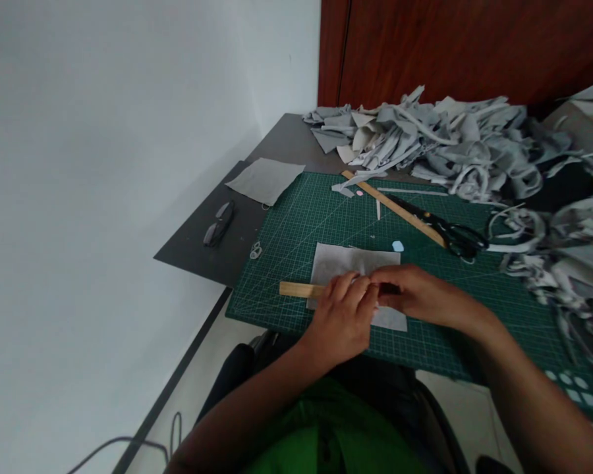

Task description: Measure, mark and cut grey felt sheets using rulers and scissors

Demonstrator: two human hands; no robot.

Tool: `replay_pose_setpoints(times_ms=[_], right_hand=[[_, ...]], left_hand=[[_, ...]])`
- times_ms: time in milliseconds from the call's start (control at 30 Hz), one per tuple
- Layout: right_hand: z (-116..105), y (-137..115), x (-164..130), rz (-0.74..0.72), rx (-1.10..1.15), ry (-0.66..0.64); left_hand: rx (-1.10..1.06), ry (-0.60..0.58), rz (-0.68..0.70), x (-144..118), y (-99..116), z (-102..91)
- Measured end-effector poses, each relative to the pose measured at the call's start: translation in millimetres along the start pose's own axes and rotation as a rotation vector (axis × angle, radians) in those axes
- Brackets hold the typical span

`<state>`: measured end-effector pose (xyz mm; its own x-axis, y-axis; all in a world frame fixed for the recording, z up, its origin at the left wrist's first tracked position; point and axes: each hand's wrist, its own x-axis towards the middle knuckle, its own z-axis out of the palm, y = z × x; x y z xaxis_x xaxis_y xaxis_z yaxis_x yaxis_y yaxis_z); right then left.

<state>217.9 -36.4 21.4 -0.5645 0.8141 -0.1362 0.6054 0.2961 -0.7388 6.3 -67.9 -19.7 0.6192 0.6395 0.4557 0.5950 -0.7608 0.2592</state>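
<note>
A light grey square of fabric (333, 259) lies on the green cutting mat (296, 230) near the front edge. Across it runs a wooden ruler (297, 289), its left end sticking out beyond the cloth. My left hand (343, 321) bears down on ruler and fabric, fingers bent and close together over the wood. Touching its fingertips from the right, my right hand (418, 294) has its fingers pinched together over the cloth. Whatever sits between those fingers is hidden. A small pale blue-white piece (398, 246) lies by the fabric's upper right corner.
Black-handled scissors (457, 238) rest by a second wooden strip (400, 209). Grey fabric scraps (425, 135) are heaped at the back and right. Another grey cloth (267, 179) and eyeglasses (219, 224) lie left. A white wall (128, 131) borders the left side.
</note>
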Motion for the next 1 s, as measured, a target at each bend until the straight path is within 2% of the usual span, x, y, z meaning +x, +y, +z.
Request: replay_pose_setpoints(times_ms=[67,100,267,400,533,633,800,1000], right_hand=[[-3.5,1.1,0.1,0.021,-0.057,-0.005],[-5.9,1.8,0.4,0.031,-0.06,-0.002],[-17.5,10.1,4.5,-0.005,-0.017,0.096],[-20.4,25.0,12.6,-0.076,-0.104,0.154],[-17.2,39.7,20.9,-0.061,-0.156,0.212],[-14.1,47.2,22.8,-0.042,-0.135,0.242],[-12.4,51.9,21.0,0.021,-0.154,0.283],[-14.7,50.7,19.3,0.048,-0.169,0.292]], left_hand=[[-0.106,-0.116,-0.043,6.9,-5.2,-2.1],[-0.155,-0.137,-0.057,9.2,-8.2,-2.5],[-0.29,-0.1,-0.104,11.2,-18.6,-0.7],[-0.175,-0.115,-0.102,10.3,-12.2,-2.9],[-0.015,-0.179,-0.028,8.6,3.1,-4.2],[0.011,-0.177,-0.034,5.6,12.6,-0.7],[0.028,-0.15,-0.099,-0.1,20.4,5.5],[0.077,-0.115,-0.096,-5.7,26.5,9.3]])
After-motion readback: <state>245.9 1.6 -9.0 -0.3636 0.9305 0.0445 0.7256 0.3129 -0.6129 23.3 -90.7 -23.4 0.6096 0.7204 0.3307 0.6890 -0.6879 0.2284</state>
